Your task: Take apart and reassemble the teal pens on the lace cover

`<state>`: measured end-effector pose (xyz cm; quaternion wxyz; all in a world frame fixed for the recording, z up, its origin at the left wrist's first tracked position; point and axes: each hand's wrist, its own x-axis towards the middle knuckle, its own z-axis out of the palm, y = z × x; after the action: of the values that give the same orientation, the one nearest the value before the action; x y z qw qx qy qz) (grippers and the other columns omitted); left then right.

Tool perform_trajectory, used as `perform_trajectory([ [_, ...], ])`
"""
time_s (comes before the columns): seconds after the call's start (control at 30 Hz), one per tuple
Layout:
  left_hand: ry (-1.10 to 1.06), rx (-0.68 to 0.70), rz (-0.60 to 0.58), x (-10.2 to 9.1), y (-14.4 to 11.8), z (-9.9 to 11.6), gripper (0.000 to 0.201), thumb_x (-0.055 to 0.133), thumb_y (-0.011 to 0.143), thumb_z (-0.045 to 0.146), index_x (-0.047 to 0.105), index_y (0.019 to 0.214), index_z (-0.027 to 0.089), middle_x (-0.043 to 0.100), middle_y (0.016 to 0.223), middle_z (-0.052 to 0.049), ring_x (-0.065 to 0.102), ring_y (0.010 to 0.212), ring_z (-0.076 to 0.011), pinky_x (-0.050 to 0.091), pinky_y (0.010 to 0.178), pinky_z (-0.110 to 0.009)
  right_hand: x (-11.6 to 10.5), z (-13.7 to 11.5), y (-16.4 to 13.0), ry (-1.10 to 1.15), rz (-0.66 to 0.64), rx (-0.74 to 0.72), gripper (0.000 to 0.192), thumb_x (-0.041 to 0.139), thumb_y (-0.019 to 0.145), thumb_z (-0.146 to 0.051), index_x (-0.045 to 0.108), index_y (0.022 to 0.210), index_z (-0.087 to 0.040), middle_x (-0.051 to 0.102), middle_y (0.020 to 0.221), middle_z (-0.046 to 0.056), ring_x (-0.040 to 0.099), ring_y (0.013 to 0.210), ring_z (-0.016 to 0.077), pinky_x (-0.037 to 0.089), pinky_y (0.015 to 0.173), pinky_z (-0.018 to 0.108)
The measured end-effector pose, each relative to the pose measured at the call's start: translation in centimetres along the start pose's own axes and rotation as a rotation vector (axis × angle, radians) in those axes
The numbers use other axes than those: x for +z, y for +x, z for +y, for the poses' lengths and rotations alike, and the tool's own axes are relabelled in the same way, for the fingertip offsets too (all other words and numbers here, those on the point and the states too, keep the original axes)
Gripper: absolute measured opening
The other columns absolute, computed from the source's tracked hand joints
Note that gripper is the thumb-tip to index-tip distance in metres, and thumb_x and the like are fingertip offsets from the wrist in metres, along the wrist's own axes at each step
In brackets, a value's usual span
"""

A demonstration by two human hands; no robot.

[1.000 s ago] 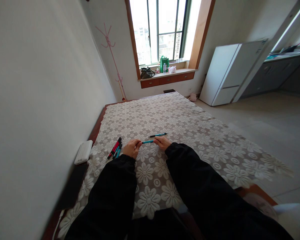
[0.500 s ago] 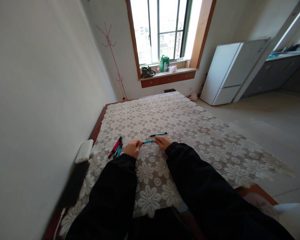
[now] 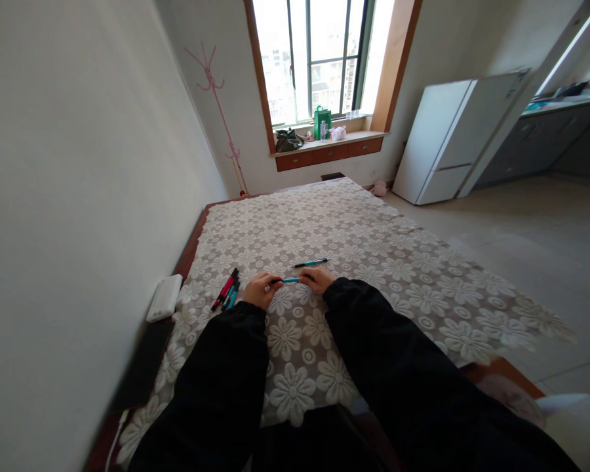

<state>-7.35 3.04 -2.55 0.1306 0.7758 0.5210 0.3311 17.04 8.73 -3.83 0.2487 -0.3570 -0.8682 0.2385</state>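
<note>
A teal pen (image 3: 290, 280) is held level between my two hands just above a floral lace cloth (image 3: 373, 262) on a table. My left hand (image 3: 258, 289) grips its left end and my right hand (image 3: 316, 280) grips its right end. Both sleeves are black. A second teal and black pen (image 3: 311, 263) lies on the cloth just beyond my right hand. A small bunch of red and teal pens (image 3: 227, 290) lies on the cloth to the left of my left hand.
A white power bank (image 3: 164, 298) rests at the table's left edge by the wall, with a dark flat object (image 3: 142, 364) nearer me. Beyond the table are a window sill with bags (image 3: 319, 128), a pink coat stand (image 3: 221, 111) and a white fridge (image 3: 452, 141).
My hands stay on the teal pen and have drawn slightly closer together. The view has shifted a little.
</note>
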Motion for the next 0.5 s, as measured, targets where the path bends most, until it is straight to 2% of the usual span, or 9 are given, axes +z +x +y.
perform_trajectory([
  [0.23, -0.063, 0.009, 0.038, 0.1, 0.0, 0.1, 0.014, 0.067, 0.086, 0.03, 0.074, 0.097, 0.023, 0.07, 0.091, -0.003, 0.063, 0.081, -0.0156, 0.053, 0.076, -0.028, -0.5, -1.1, -0.2, -0.113, -0.086, 0.002, 0.032, 0.052, 0.097, -0.043, 0.068, 0.085, -0.018, 0.064, 0.074, 0.003, 0.054, 0.068, 0.0148, 0.028, 0.061, 0.025],
  [0.5, -0.038, -0.076, -0.025, -0.3, 0.0, 1.0, 0.019, 0.063, 0.088, 0.032, 0.073, 0.102, 0.024, 0.073, 0.097, -0.003, 0.065, 0.083, -0.0159, 0.053, 0.079, -0.029, -0.3, -1.1, -0.2, -0.142, -0.05, -0.015, 0.025, 0.05, 0.099, -0.035, 0.066, 0.09, -0.018, 0.068, 0.083, 0.005, 0.058, 0.075, 0.0167, 0.033, 0.065, 0.026],
])
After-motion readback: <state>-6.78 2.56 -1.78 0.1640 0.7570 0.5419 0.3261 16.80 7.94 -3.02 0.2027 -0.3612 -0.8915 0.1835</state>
